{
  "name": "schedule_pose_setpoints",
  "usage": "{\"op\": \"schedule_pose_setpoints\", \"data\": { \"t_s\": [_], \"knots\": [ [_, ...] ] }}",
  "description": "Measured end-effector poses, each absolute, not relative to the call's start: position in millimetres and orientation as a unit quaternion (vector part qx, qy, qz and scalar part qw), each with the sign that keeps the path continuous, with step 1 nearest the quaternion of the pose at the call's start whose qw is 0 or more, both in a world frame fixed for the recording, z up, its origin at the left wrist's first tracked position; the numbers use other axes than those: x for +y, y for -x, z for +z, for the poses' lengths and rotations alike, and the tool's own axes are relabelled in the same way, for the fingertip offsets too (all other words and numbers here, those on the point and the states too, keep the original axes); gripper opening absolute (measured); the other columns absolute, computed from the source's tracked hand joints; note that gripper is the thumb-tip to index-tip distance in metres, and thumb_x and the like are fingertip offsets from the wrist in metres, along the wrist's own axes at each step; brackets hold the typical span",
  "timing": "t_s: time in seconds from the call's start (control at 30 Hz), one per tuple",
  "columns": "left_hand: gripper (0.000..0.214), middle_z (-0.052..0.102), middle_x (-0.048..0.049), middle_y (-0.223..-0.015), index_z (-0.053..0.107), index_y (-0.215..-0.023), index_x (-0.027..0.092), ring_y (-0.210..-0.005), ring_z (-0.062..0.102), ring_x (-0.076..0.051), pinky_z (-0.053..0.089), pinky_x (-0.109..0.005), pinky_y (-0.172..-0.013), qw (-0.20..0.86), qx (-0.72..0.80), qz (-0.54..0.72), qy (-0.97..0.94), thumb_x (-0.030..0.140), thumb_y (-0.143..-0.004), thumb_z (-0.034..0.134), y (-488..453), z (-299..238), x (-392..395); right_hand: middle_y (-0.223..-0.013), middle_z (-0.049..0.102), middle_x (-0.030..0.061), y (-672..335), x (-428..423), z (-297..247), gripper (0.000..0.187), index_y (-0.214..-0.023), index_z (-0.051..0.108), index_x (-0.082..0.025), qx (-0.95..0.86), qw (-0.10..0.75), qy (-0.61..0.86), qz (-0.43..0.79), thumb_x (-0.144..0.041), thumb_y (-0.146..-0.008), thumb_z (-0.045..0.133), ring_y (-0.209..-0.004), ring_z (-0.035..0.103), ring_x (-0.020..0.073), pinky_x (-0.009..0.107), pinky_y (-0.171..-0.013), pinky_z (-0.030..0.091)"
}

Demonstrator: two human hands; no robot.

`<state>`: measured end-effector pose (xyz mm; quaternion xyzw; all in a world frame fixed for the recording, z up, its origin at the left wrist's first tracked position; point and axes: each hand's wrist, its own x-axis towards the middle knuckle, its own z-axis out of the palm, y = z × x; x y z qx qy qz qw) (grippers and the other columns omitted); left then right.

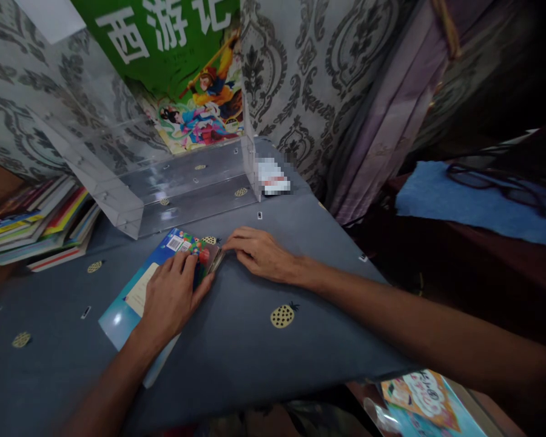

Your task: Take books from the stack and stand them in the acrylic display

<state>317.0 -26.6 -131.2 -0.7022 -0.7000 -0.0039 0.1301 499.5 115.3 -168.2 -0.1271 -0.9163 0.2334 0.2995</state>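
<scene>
A blue book with a barcode and colourful pictures on its cover lies slanted on the dark cloth. My left hand rests across the cover, fingers laid over it and the thumb apart along the right edge. At the book's upper right corner, where the page edges show slightly raised, my right hand has its fingertips pinched together on the corner. How much of the corner lies between those fingertips is hard to see. Behind the book stands a clear acrylic rack.
A green picture book stands upright at the back of the rack. Several books are piled at the left. Right of the rack lies a blurred white packet. Glasses rest on a blue cloth. Another book is below the table edge.
</scene>
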Motion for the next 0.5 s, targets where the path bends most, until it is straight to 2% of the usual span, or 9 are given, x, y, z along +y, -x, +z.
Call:
{"op": "schedule_pose_setpoints", "data": {
  "t_s": [0.5],
  "knots": [
    [0.039,0.065,-0.0139,-0.117,0.058,-0.116,0.017,-0.102,0.063,-0.029,0.050,-0.043,-0.088,0.143,-0.693,-0.009,0.707,0.048,-0.099,0.042,-316.6,-132.0,-26.8,-0.101,0.068,0.0085,-499.7,114.6,-166.9,0.027,-0.101,0.070,-0.016,-0.930,0.260,0.139,0.220,-0.001,-0.088,0.052,-0.096,0.061,0.0198,0.036,-0.087,0.051]
  ]
}}
